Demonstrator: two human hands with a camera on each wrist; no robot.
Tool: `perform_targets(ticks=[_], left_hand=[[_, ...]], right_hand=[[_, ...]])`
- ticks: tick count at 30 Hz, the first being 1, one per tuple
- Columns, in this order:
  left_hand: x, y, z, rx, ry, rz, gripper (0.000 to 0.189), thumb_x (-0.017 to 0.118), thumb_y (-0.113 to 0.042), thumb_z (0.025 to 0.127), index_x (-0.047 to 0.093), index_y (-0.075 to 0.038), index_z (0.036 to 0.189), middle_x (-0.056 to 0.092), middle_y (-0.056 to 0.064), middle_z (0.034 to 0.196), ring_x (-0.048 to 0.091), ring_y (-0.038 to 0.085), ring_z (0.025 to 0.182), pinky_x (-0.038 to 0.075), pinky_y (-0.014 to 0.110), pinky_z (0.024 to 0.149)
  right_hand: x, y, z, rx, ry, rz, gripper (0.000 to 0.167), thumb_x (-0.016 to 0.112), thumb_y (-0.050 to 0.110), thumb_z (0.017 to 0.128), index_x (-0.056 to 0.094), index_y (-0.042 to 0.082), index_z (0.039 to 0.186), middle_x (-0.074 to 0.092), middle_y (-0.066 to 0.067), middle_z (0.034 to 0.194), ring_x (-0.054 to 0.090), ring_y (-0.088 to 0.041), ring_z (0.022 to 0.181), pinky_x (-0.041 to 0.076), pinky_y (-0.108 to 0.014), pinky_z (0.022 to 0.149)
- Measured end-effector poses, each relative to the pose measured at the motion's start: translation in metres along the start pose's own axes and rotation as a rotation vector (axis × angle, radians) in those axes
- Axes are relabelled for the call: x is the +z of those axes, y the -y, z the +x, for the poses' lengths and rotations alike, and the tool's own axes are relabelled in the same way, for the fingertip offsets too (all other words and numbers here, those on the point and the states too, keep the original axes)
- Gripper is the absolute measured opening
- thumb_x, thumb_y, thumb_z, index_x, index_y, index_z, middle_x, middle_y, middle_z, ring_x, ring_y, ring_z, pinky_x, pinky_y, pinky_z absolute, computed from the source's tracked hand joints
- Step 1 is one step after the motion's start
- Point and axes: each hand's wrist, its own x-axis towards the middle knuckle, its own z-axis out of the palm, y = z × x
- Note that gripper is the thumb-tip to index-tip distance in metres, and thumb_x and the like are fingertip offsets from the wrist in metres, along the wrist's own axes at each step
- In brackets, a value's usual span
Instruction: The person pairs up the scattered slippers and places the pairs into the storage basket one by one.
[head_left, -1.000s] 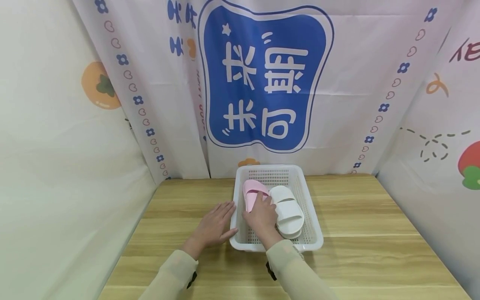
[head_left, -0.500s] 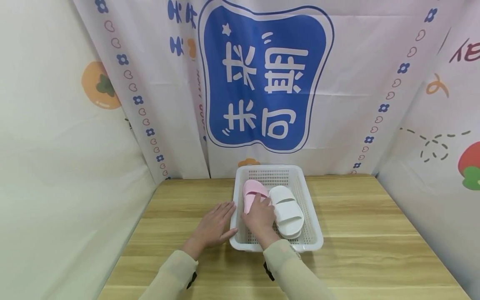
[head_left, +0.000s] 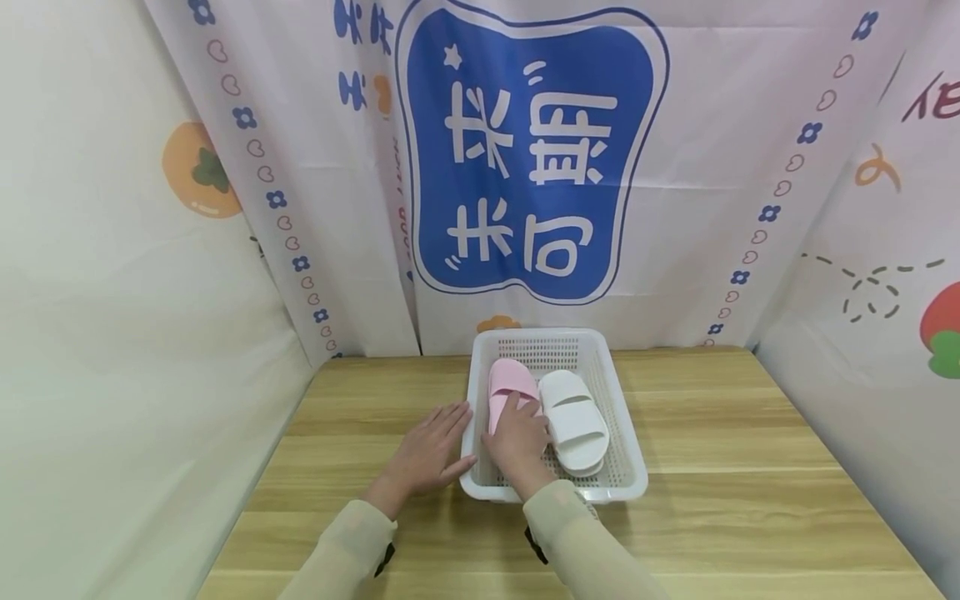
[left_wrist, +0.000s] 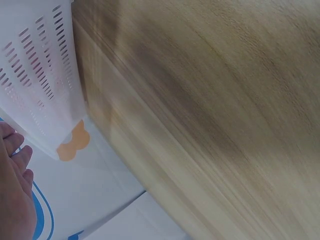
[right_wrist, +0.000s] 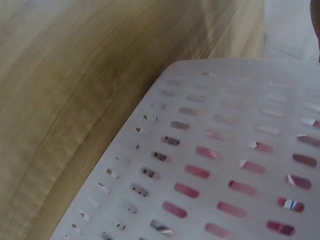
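Note:
A pink slipper (head_left: pixel 512 377) lies in the left half of a white slotted plastic basket (head_left: pixel 628 417), with its toe toward the back. My right hand (head_left: pixel 517 437) is over its near part, thumb on the left side and fingers along the strap and right side, gripping it. Beside it lies a pair of white slippers (head_left: pixel 576 425), one stacked on the other. My left hand (head_left: pixel 429 446) rests with straight fingers against the basket's left rim. Through the slots of the basket wall (right_wrist: pixel 200 135), pink shows in the right wrist view.
The basket stands on a wood-grain table (head_left: pixel 720 467) at its back edge. Behind it hangs a printed cloth (head_left: pixel 525 150) with a blue panel, and pale cloth walls (head_left: pixel 112 292) close in both sides.
My right hand and the pink slipper have shifted slightly to the right, bringing the slipper closer to the white pair. The left hand has stayed at the basket's rim.

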Motion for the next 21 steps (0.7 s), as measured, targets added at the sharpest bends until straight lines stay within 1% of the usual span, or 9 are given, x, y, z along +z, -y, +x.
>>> perform_targets(ticks=[3, 9, 15, 18, 21], left_hand=[[-0.0002, -0.0002, 0.0005, 0.001, 0.002, -0.007, 0.073, 0.041, -0.051, 0.098, 0.032, 0.002, 0.149, 0.031, 0.016, 0.154, 0.025, 0.029, 0.143, 0.019, 0.043, 0.116], [0.0001, 0.0002, 0.0013, 0.005, -0.005, -0.02, 0.073, 0.041, -0.05, 0.099, 0.033, 0.002, 0.148, 0.031, 0.017, 0.154, 0.027, 0.03, 0.142, 0.02, 0.044, 0.116], [0.0003, 0.0003, 0.0013, 0.006, -0.008, -0.015, 0.074, 0.039, -0.052, 0.099, 0.034, 0.002, 0.148, 0.032, 0.017, 0.154, 0.026, 0.03, 0.142, 0.021, 0.045, 0.115], [0.0001, 0.0001, 0.001, 0.012, -0.023, -0.016, 0.073, 0.037, -0.053, 0.099, 0.035, 0.003, 0.147, 0.033, 0.018, 0.153, 0.028, 0.03, 0.142, 0.023, 0.045, 0.115], [0.0001, 0.0, 0.0005, 0.021, -0.044, -0.016, 0.074, 0.034, -0.054, 0.1, 0.037, 0.004, 0.146, 0.035, 0.018, 0.152, 0.03, 0.031, 0.141, 0.024, 0.045, 0.114]], right_hand=[[0.0017, 0.0008, -0.001, 0.004, -0.001, -0.018, 0.095, 0.077, 0.049, 0.076, 0.035, 0.0, 0.146, 0.043, -0.038, 0.13, 0.051, -0.055, 0.108, 0.048, -0.066, 0.079], [0.0031, 0.0028, -0.002, 0.009, 0.024, -0.015, 0.094, 0.075, 0.048, 0.08, 0.032, -0.001, 0.147, 0.037, -0.04, 0.135, 0.046, -0.057, 0.114, 0.045, -0.07, 0.082], [0.0041, 0.0038, -0.0021, 0.022, 0.066, -0.027, 0.089, 0.068, 0.046, 0.085, 0.028, -0.002, 0.15, 0.03, -0.04, 0.141, 0.041, -0.059, 0.119, 0.042, -0.071, 0.086], [0.0045, 0.0039, -0.0018, 0.029, 0.072, -0.028, 0.088, 0.066, 0.044, 0.085, 0.028, -0.002, 0.15, 0.03, -0.04, 0.142, 0.041, -0.058, 0.119, 0.041, -0.071, 0.087], [0.0036, 0.004, -0.0028, 0.024, 0.066, -0.033, 0.088, 0.068, 0.043, 0.083, 0.03, -0.001, 0.149, 0.031, -0.04, 0.141, 0.042, -0.058, 0.117, 0.043, -0.07, 0.085]])
